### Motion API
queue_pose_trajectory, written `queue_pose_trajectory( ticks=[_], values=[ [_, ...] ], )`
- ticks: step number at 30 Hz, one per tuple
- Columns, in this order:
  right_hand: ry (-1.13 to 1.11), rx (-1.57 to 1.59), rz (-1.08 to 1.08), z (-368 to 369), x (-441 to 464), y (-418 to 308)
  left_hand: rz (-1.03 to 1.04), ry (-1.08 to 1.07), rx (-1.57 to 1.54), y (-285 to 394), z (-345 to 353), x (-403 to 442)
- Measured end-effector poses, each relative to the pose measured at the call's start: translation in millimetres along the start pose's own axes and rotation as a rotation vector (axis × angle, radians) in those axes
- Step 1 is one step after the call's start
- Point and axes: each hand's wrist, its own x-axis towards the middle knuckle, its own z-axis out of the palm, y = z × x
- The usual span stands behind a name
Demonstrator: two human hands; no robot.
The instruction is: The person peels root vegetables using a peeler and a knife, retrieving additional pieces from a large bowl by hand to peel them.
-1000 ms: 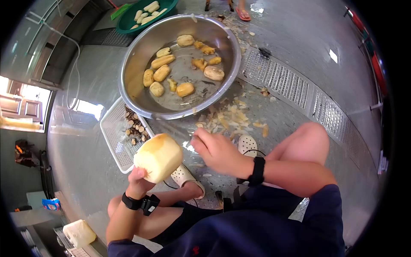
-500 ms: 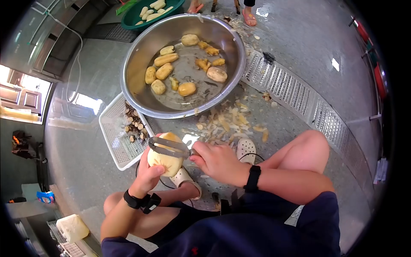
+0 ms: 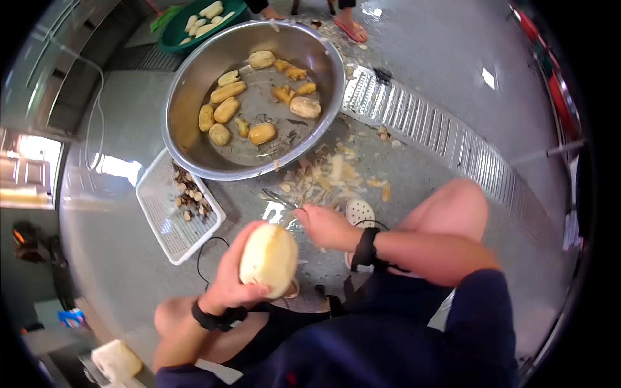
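A pale, mostly peeled lotus root piece (image 3: pixel 269 260) rests in my left hand (image 3: pixel 228 277), whose fingers and thumb wrap round it. A strip of darker yellow shows along its top. To the right, my right hand (image 3: pixel 331 227) is closed on the handle of a metal peeler (image 3: pixel 279 199). The peeler's blade points up and left, apart from the lotus root and over the floor. Beyond both hands stands a wide steel basin (image 3: pixel 169 123) with several unpeeled lotus root pieces (image 3: pixel 227 110) and knobbly ginger-like pieces (image 3: pixel 283 94) in shallow water.
A white plastic basket (image 3: pixel 155 223) holding dark cut ends stands left of the basin. Peelings (image 3: pixel 336 169) litter the floor by a metal drain grate (image 3: pixel 427 113). Behind the basin are a green tub (image 3: pixel 169 40) with pale peeled pieces and another person's sandalled foot (image 3: pixel 351 29).
The peeler has come off the lotus root and moved away from it. My left hand has lowered and turned the lotus root more upright. The view has shifted slightly.
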Motion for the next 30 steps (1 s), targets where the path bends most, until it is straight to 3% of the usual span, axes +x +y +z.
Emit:
queue_pose_trajectory(
  ticks=[3, 7, 10, 16, 19, 22, 25, 26, 30],
  values=[
    [0.017, 0.05, -0.025, -5, 0, -3, 0.026, 0.074, -0.047, 0, -21, 8],
    [0.055, 0.156, -0.081, -39, -7, -62, 0.054, 0.151, 0.074, -2, -26, 8],
    [0.131, -0.071, -0.498, -48, -19, -80, 0.036, 0.182, 0.092, -3, -29, 8],
    [0.244, -0.326, -0.647, -48, -27, -95, 0.033, 0.223, 0.104, 11, -18, 7],
    [0.237, -0.3, -0.556, -49, -24, -98, 0.053, 0.219, 0.195, 6, -24, 8],
    [0.143, -0.176, -0.445, -40, -22, -84, 0.029, 0.277, 0.061, 0, -19, 11],
    [-0.001, -0.043, 0.047, -27, -5, -47, -0.005, 0.197, 0.161, 14, -16, 7],
    [-0.022, -0.027, 0.042, -23, 5, -22, 0.139, 0.121, 0.353, 10, -18, 3],
    [-0.004, 0.075, 0.026, -17, 3, 10, 0.19, 0.053, 0.286, 15, -27, -2]
  ],
)
